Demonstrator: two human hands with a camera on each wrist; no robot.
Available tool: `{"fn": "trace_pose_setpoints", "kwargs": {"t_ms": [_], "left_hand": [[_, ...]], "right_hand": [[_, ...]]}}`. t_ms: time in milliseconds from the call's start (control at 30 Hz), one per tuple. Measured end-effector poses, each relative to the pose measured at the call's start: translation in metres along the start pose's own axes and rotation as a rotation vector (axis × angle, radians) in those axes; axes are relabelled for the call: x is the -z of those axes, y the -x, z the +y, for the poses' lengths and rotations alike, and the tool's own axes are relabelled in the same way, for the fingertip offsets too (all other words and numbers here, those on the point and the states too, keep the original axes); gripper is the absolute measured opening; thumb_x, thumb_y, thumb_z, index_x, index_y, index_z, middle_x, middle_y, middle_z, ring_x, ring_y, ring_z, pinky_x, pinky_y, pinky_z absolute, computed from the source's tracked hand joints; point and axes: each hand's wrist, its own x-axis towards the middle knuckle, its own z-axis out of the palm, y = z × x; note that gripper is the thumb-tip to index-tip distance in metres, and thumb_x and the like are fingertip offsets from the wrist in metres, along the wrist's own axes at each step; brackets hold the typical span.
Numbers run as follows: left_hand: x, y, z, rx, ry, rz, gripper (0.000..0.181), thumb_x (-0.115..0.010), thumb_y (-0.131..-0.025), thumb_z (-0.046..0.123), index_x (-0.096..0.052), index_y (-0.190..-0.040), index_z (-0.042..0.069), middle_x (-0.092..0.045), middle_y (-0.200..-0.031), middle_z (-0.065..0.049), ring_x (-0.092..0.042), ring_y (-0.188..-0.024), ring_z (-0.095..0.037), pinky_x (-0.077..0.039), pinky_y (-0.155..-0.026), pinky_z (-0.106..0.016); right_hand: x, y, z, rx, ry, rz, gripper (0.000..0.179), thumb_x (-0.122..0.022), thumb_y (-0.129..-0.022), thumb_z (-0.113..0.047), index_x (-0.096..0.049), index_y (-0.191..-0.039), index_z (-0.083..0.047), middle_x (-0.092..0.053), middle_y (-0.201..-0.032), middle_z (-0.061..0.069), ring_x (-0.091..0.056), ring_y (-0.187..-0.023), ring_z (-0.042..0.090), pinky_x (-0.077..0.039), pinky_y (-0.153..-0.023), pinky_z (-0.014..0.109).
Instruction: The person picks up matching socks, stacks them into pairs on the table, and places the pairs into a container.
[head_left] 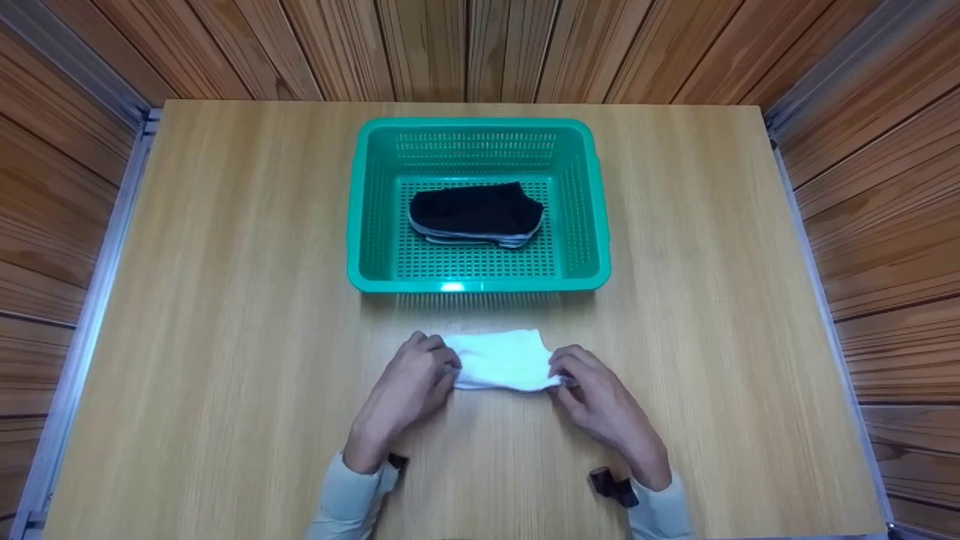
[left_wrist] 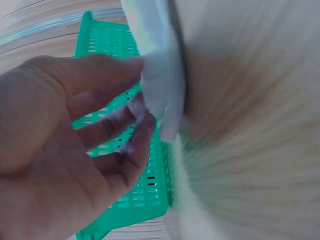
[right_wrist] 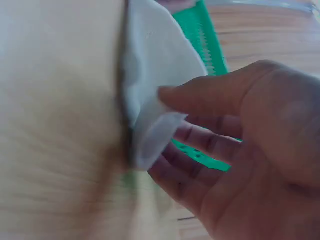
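A white sock [head_left: 501, 360] is stretched out sideways low over the table, in front of the basket. My left hand [head_left: 414, 381] pinches its left end; in the left wrist view the thumb presses the sock [left_wrist: 159, 85] against the fingers. At the other end, my right hand [head_left: 600, 399] grips a corner between thumb and fingers. A loose fold of the sock [right_wrist: 155, 132] hangs by the right thumb in the right wrist view. Inside the green basket [head_left: 480, 286] lies a small flat stack of socks, a black sock [head_left: 476, 210] on top and lighter edges below.
The wooden table [head_left: 240, 315] reaches out to both sides of the hands. Wood-panelled walls [head_left: 495, 52] stand behind and beside it, with metal rails [head_left: 97, 300] along the edges. The basket's near rim lies just beyond the sock.
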Motion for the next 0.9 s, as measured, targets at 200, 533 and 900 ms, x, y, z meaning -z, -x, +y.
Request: {"fn": "trace_pose_setpoints", "kwargs": {"t_ms": [200, 533, 900], "left_hand": [[0.010, -0.001, 0.002, 0.078, 0.353, 0.043, 0.006, -0.064, -0.105, 0.014, -0.066, -0.110, 0.012, -0.070, -0.099, 0.000, -0.066, -0.098, -0.016, -0.058, -0.093, -0.036], [0.012, -0.005, -0.008, 0.288, 1.157, 0.017, 0.029, -0.061, -0.105, 0.011, -0.052, -0.130, -0.002, -0.059, -0.090, 0.002, -0.056, -0.082, -0.009, -0.044, -0.073, -0.018], [-0.004, -0.006, -0.008, 0.418, 0.428, 0.065, 0.036, -0.071, -0.096, 0.007, -0.063, -0.131, 0.009, -0.067, -0.100, -0.008, -0.058, -0.084, -0.019, -0.051, -0.074, -0.033]], "right_hand": [[0.015, -0.003, -0.010, -0.126, -0.182, 0.135, 0.018, -0.070, -0.097, -0.001, -0.069, -0.109, -0.014, -0.073, -0.105, -0.006, -0.069, -0.101, 0.011, -0.059, -0.095, 0.037], [0.005, -0.023, -0.017, -0.293, -0.480, 0.205, 0.016, -0.064, -0.102, -0.002, -0.067, -0.117, 0.003, -0.072, -0.103, 0.017, -0.069, -0.084, 0.009, -0.055, -0.072, 0.020], [-0.015, -0.039, -0.003, -0.352, -0.323, 0.166, 0.015, -0.072, -0.098, -0.009, -0.073, -0.113, -0.003, -0.074, -0.098, 0.012, -0.064, -0.080, 0.015, -0.049, -0.067, 0.020]]}}
